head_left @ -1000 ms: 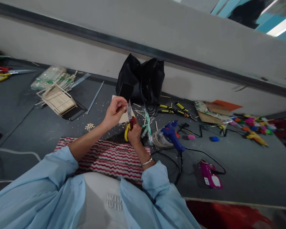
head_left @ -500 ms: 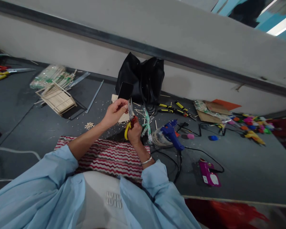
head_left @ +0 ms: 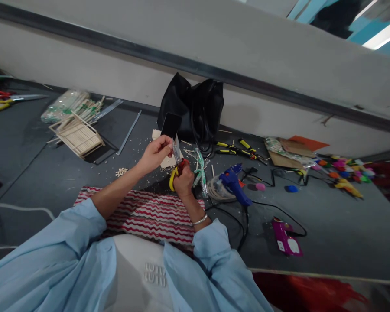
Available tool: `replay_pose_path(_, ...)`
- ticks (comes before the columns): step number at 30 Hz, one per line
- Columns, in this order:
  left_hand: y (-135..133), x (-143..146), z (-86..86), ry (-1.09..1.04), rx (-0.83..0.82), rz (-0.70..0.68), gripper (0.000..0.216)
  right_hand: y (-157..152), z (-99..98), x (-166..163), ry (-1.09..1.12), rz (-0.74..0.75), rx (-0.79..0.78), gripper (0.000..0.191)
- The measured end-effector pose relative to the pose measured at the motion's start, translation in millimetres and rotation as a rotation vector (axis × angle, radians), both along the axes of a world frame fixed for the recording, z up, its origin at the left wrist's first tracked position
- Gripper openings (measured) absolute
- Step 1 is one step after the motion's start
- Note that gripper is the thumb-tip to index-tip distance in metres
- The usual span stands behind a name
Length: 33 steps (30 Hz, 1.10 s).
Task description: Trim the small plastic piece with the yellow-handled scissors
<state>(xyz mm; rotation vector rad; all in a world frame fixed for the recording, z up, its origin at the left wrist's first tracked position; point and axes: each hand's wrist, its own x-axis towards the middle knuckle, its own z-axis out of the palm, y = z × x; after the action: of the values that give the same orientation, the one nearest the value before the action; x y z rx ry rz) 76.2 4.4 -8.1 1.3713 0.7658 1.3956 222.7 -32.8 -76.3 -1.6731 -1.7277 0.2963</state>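
In the head view, the right hand is gripping scissors, blades slightly parted, at one o'clock from the striped mat; the left hand is pinching closed beside them (anything held is too small to tell), so a slip might be nicking fingertips.

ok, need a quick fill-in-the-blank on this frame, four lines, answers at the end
1. The right hand grips a pair of ____.
2. The glue gun is coloured ____.
3. The phone is in front of a black ____.
4. The cloth has wavy stripes of white and ____.

Missing words: scissors; blue; bag; red.
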Motion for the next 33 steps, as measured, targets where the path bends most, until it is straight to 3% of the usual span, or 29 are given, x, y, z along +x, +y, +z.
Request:
replay_pose_path(6, -1, 1, -4.8, 0.067, 0.021, 0.012, 0.017, -2, 3.4, 0, -0.042, 0.007, -0.04, 0.041)
replay_pose_path(33, -5, 6, -9.8, 0.192, 0.079, 0.123, 0.017, -2, 11.7, -3, -0.097, 0.0, -0.136, 0.037)
